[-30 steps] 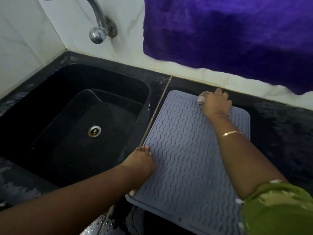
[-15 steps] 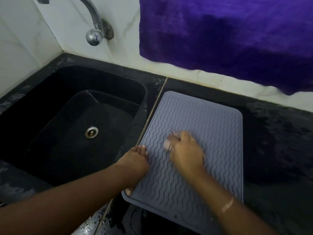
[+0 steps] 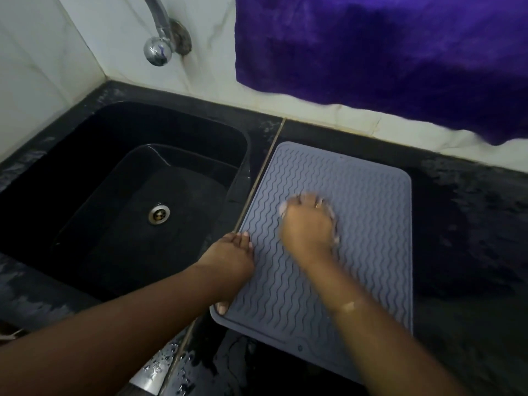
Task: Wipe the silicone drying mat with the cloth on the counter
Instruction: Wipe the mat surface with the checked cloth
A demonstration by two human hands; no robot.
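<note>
The right hand's fingers (image 3: 307, 202) are curled tight on a pale cloth (image 3: 335, 224), pressed on the middle of the gray mat (image 3: 371, 238). The left hand (image 3: 231, 255) lies flat, fingers together, on the mat's left edge. The mat's long side runs away from the fingers toward the wall, on the black desk (image 3: 468, 252).

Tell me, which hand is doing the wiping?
The right hand: it presses a pale cloth on the middle of the mat and looks motion-blurred. The left hand just lies flat on the mat's left edge.
</note>
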